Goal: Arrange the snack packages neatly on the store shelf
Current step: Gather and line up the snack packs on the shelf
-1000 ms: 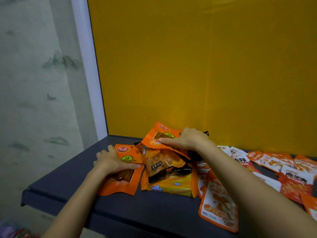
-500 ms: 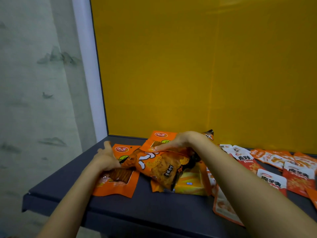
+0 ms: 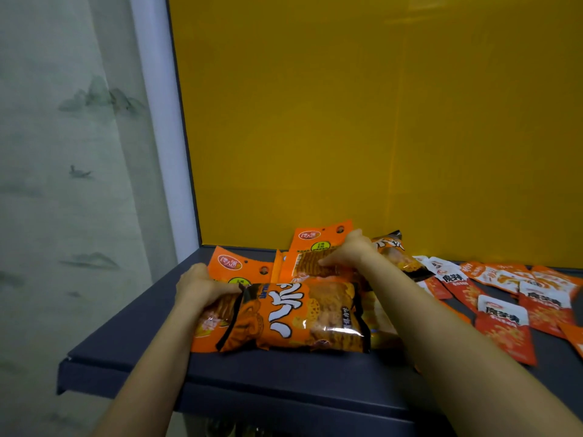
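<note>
"Head view: who holds what?"
"Left hand (image 3: 202,287) curls beside the puffy bag (image 3: 299,316), grasp unclear. Right hand (image 3: 347,253) pinches a flat pouch (image 3: 318,244) upright against the back panel (image 3: 378,121)."
"Risk?"
"Bag lies near the front of the shelf (image 3: 284,373); a nudge could slide it off. Released, the pouch may topple."

Yellow back panel (image 3: 378,121); white post (image 3: 164,137); ink-landscape wall covering (image 3: 63,184) left.

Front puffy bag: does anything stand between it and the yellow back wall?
Yes. Behind the bag, the right hand holds an upright pouch by the wall; a flat pouch lies left of it.
</note>
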Tool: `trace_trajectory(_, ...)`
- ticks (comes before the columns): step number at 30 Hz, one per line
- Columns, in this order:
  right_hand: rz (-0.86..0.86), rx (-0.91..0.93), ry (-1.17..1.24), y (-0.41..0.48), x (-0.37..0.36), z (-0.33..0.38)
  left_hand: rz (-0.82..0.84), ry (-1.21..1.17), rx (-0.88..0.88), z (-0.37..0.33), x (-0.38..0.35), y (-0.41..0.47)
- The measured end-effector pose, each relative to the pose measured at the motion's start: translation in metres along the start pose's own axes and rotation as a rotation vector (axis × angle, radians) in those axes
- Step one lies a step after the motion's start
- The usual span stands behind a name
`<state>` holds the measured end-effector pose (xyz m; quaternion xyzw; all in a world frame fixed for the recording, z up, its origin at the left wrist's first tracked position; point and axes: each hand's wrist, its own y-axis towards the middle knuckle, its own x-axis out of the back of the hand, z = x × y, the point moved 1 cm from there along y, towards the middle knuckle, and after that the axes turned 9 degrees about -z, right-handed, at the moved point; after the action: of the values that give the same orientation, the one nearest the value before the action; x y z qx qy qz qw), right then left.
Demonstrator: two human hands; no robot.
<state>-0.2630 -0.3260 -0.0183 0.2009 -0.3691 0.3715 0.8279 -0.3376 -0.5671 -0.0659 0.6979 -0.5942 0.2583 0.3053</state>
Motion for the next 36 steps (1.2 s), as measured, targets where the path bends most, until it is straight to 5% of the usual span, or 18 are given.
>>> trace_trajectory(10, -0.192, 0.063, 0.164, 0.004, 0.013, 0.001, -0.071, -0.366, -0.151, 0.012, 0.006, 0.018)
trace_trajectory(16, -0.521, 0.262, 0.317, -0.019, 0.064, 0.000, -0.561, -0.353, -0.387, -0.017, 0.068, -0.004)
trace_trajectory(19, -0.580, 0.225, 0.472, -0.028, 0.100, -0.012, -0.635, -0.427, -0.442, -0.036, 0.103, -0.009)
trace_trajectory(26, -0.537, 0.120, 0.785, -0.062, 0.193, -0.078, -0.434, -0.737, -0.623, -0.135, 0.104, -0.064)
trace_trajectory(30, -0.571, 0.068, 0.834, -0.101, 0.257, -0.141, -0.219, -0.802, -0.809, -0.208, 0.052, -0.136)
trace_trajectory(36, -0.704, -0.061, 0.787, -0.163, 0.359, -0.263, 0.076, -0.897, -0.857, -0.300, -0.053, -0.252)
